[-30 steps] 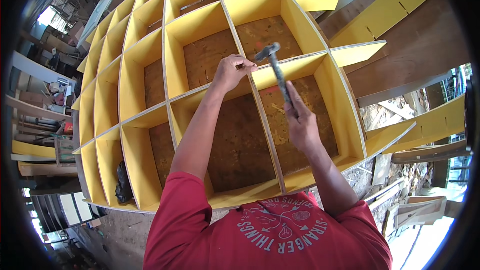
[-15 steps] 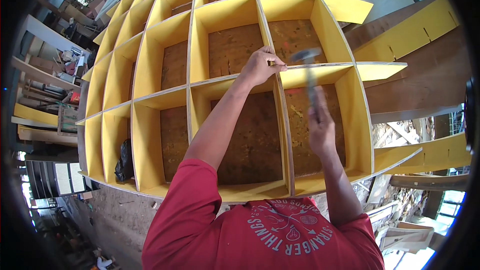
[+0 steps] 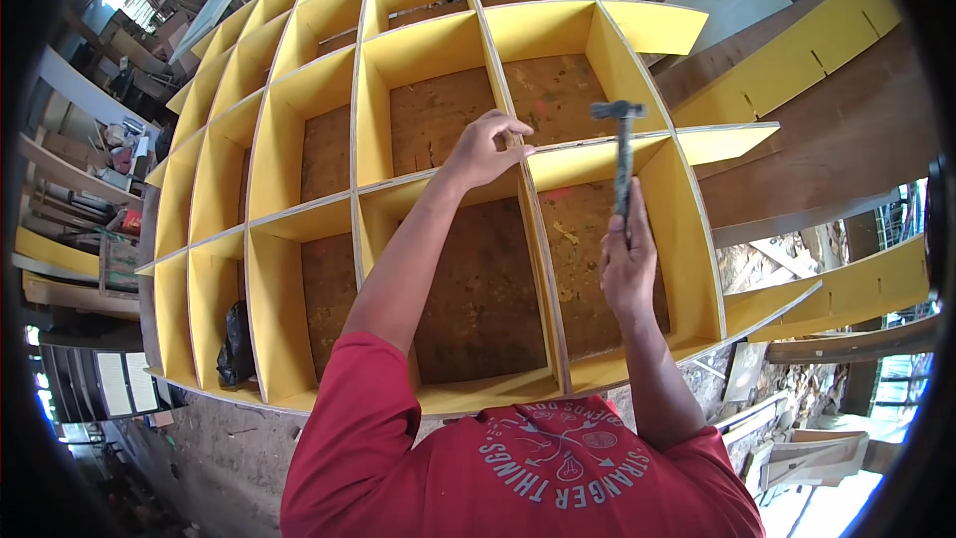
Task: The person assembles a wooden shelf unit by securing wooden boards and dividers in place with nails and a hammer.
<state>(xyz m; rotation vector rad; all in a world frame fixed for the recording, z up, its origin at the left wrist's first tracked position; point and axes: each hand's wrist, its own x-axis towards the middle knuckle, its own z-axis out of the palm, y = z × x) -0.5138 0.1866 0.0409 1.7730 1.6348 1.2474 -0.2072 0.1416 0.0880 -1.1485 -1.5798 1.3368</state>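
Note:
In my right hand (image 3: 629, 264) is a hammer (image 3: 623, 164), gripped low on its handle. Its dark head is raised over a yellow cross panel, to the right of my other hand. My left hand (image 3: 486, 151) rests at a crossing of the yellow panel grid (image 3: 438, 40), thumb and forefinger stretched out and apart over the panel edges. No object shows between those fingers, though a small one could be hidden. The grid is made of upright yellow boards with pale plywood edges, slotted across each other into box-like cells. A stained brown board (image 3: 483, 279) shows at the bottom of the cells.
A black plastic bag (image 3: 235, 344) sits in a cell at the lower left. Panel ends (image 3: 732, 143) stick out past the grid's right side. Slotted yellow strips (image 3: 807, 60) lie at the right. Shelves with mixed items (image 3: 124, 154) stand at the left.
My left thumb and forefinger have parted from a pinch near the crossing. The hammer has shifted right, away from them, and is less blurred. The whole view has shifted slightly.

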